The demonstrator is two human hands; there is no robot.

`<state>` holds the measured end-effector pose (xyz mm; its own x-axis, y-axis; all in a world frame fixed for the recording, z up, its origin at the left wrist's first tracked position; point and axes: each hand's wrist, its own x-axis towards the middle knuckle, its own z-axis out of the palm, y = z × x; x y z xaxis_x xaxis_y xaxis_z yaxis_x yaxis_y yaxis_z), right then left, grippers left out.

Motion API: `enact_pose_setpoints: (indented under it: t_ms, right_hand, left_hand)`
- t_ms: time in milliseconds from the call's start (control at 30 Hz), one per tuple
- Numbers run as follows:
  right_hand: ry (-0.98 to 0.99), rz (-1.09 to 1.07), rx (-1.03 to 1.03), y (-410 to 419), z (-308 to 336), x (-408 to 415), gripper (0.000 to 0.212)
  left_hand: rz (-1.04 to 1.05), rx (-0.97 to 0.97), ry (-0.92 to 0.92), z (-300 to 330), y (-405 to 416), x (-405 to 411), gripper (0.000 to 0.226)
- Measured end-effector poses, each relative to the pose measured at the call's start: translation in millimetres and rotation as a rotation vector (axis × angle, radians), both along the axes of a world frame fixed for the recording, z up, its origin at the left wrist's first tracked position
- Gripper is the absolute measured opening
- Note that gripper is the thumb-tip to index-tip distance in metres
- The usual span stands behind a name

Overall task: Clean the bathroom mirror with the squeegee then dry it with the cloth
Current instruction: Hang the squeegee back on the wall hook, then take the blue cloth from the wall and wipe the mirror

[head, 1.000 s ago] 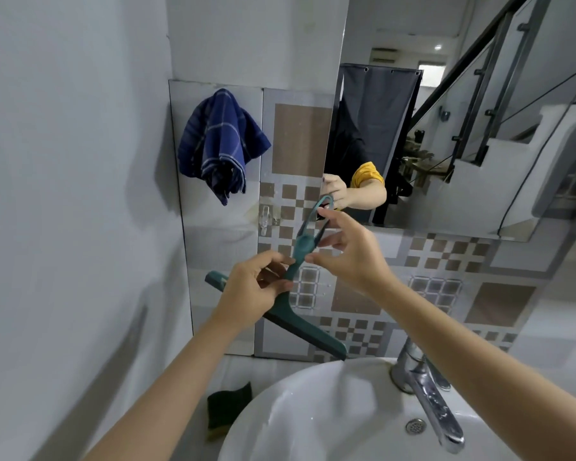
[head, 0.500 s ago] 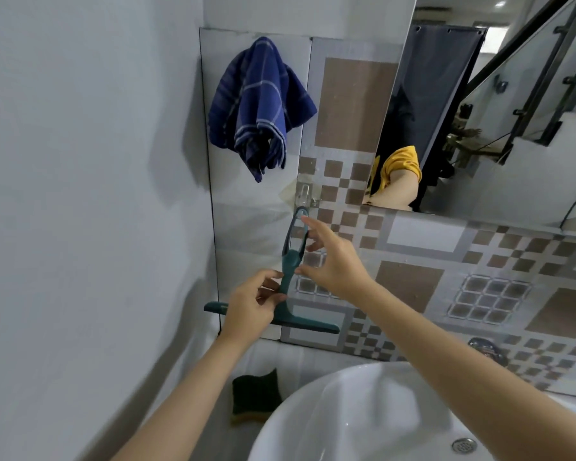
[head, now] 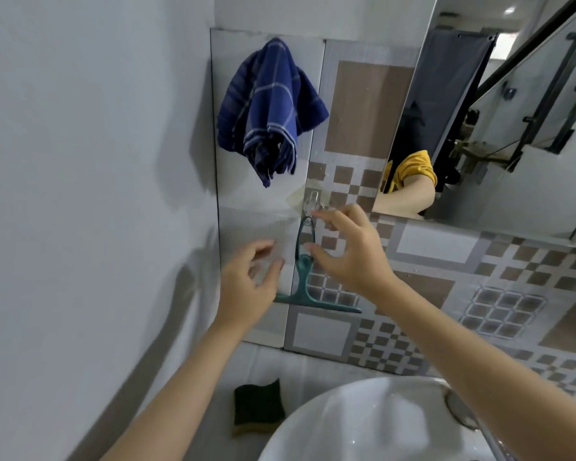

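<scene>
The teal squeegee [head: 304, 278] hangs by its handle loop on a clear wall hook [head: 313, 198], blade down and level against the tiles. My right hand [head: 350, 255] is spread beside the loop, index fingertip at the hook and thumb by the handle. My left hand [head: 249, 281] hovers open just left of the handle, apart from it. A blue checked cloth [head: 270, 108] hangs on the wall above and left of the squeegee. The mirror [head: 512, 134] fills the upper right and reflects a yellow sleeve.
A white sink basin [head: 363, 424] sits at the bottom right, with part of the faucet base [head: 459, 410] at its edge. A dark green sponge [head: 258, 407] lies on the ledge left of the basin. A plain grey wall closes the left side.
The squeegee went from my hands onto the wall hook. My left hand let go of its handle and opened. My right hand rose to the loop at the hook.
</scene>
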<state>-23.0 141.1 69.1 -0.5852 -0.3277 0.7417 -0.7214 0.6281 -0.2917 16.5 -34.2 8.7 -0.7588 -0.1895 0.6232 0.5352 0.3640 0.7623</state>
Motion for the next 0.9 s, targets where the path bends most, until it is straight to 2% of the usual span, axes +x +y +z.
enact_pose_setpoints:
  t_ms: [133,200,267,333,467,600,800,900]
  right_hand:
    - [0.209,0.057,-0.276,-18,66,1,0.027]
    - [0.233,0.085,-0.358,-28,101,-2,0.021]
    - [0.178,0.073,-0.364,-37,130,-6,0.022]
    - [0.059,0.033,-0.314,-45,150,-13,0.027]
    - [-0.135,-0.019,-0.294,-54,169,-23,0.028]
    - [-0.248,-0.011,-0.32,-62,179,-27,0.019]
    - [-0.438,0.058,-0.454,-63,192,-27,0.016]
    - [-0.502,0.076,-0.496,-59,206,-21,0.016]
  left_hand:
    - [0.177,0.139,0.39,98,-6,2,0.018]
    - [0.264,0.188,0.485,141,-12,-3,0.014]
    - [0.296,0.173,0.421,175,-19,-13,0.014]
    - [0.267,0.116,0.253,199,-28,-27,0.018]
    - [0.16,0.056,-0.01,215,-38,-47,0.015]
    - [0.101,0.08,-0.089,220,-40,-51,0.021]
    - [-0.103,0.305,-0.228,230,-45,-44,0.016]
    - [-0.139,0.301,-0.277,242,-46,-36,0.016]
